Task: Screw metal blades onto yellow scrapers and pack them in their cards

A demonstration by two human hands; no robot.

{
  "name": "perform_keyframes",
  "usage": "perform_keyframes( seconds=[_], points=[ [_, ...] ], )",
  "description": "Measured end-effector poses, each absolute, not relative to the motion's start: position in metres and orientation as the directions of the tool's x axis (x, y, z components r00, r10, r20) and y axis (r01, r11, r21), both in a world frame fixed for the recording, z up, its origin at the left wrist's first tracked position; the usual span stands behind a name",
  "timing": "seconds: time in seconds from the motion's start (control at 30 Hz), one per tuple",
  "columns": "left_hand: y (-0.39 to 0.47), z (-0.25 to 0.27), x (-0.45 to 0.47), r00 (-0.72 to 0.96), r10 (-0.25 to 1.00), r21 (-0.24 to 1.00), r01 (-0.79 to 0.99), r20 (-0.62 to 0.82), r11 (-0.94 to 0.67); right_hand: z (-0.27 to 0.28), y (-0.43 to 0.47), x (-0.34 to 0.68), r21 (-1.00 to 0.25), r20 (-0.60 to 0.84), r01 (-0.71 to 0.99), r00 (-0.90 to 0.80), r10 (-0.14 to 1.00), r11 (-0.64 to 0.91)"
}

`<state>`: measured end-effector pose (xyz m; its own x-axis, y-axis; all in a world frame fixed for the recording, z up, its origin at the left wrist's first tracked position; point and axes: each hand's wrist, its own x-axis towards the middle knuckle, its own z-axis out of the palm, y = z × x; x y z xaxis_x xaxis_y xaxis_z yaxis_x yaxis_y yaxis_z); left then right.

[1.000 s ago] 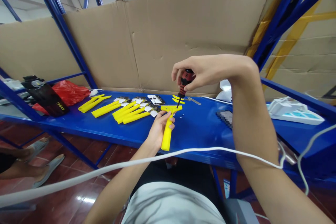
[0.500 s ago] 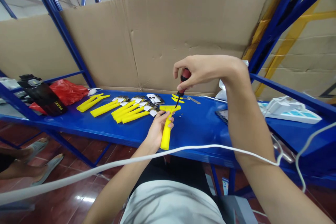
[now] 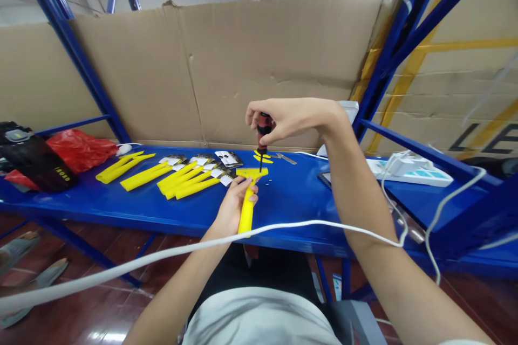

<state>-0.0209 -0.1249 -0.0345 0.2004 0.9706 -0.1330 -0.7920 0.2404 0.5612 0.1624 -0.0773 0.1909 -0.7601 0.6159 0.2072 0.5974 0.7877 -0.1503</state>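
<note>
My left hand is closed around the handle of a yellow T-shaped scraper, its wide head pointing away from me. From above, my right hand grips a red and black screwdriver held upright. The screwdriver's tip meets the right part of the scraper's head. Just behind lie small yellow strips and flat metal pieces. Left of my hands, several more yellow scrapers rest on the blue shelf, some with black and white cards at their heads.
A black bottle and a red plastic bag stand at the left. On the right sits a white power strip. A white cable crosses in front of my forearms. Cardboard backs the shelf.
The view has shifted, so most things appear further left and slightly lower. My hands keep hold of the scraper and screwdriver, and the screwdriver now stands more upright.
</note>
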Motion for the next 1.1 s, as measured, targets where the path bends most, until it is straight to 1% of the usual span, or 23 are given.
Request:
perform_keyframes(
  seconds=[0.07,0.1,0.13,0.23,0.3,0.37,0.47,0.53,0.7,0.77,0.83,0.9,0.97,1.03,1.1],
  points=[
    [-0.124,-0.035,-0.021,0.196,0.972,0.565,-0.791,-0.131,0.235,0.191,-0.079,0.161,-0.219,0.178,0.532,-0.802,0.570,0.818],
    [-0.124,-0.035,-0.021,0.193,0.973,0.568,-0.790,-0.123,0.229,0.192,-0.081,0.161,-0.229,0.181,0.527,-0.803,0.567,0.819],
    [-0.124,-0.035,-0.021,0.193,0.975,0.571,-0.790,-0.114,0.223,0.192,-0.082,0.160,-0.217,0.192,0.542,-0.791,0.580,0.811],
    [-0.125,-0.036,-0.021,0.204,0.974,0.571,-0.791,-0.095,0.222,0.190,-0.083,0.156,-0.116,0.252,0.639,-0.722,0.645,0.761],
    [-0.125,-0.036,-0.021,0.202,0.975,0.570,-0.792,-0.093,0.218,0.189,-0.081,0.153,-0.073,0.278,0.672,-0.696,0.662,0.737],
    [-0.125,-0.036,-0.020,0.193,0.976,0.569,-0.794,-0.099,0.215,0.188,-0.080,0.152,-0.081,0.270,0.661,-0.705,0.655,0.746],
    [-0.125,-0.035,-0.019,0.182,0.976,0.561,-0.798,-0.122,0.219,0.189,-0.080,0.154,-0.138,0.215,0.613,-0.748,0.628,0.778],
    [-0.125,-0.035,-0.019,0.180,0.975,0.563,-0.796,-0.128,0.221,0.190,-0.080,0.156,-0.154,0.214,0.610,-0.747,0.629,0.777],
    [-0.126,-0.035,-0.020,0.181,0.975,0.576,-0.787,-0.126,0.220,0.190,-0.076,0.160,-0.108,0.265,0.714,-0.650,0.712,0.692],
    [-0.126,-0.035,-0.020,0.184,0.975,0.573,-0.790,-0.122,0.220,0.188,-0.071,0.162,-0.095,0.268,0.719,-0.647,0.714,0.688],
    [-0.126,-0.035,-0.020,0.188,0.975,0.569,-0.792,-0.121,0.223,0.188,-0.067,0.164,-0.109,0.247,0.681,-0.687,0.683,0.724],
    [-0.126,-0.036,-0.020,0.185,0.974,0.567,-0.792,-0.129,0.226,0.188,-0.064,0.168,-0.157,0.209,0.621,-0.739,0.640,0.768],
    [-0.125,-0.036,-0.020,0.183,0.975,0.569,-0.791,-0.128,0.224,0.189,-0.063,0.170,-0.208,0.201,0.583,-0.760,0.618,0.785],
    [-0.125,-0.036,-0.020,0.184,0.976,0.573,-0.790,-0.119,0.219,0.190,-0.062,0.172,-0.230,0.231,0.596,-0.734,0.638,0.769],
    [-0.126,-0.036,-0.020,0.184,0.976,0.580,-0.785,-0.114,0.216,0.189,-0.060,0.171,-0.218,0.264,0.645,-0.684,0.680,0.733]
  ],
)
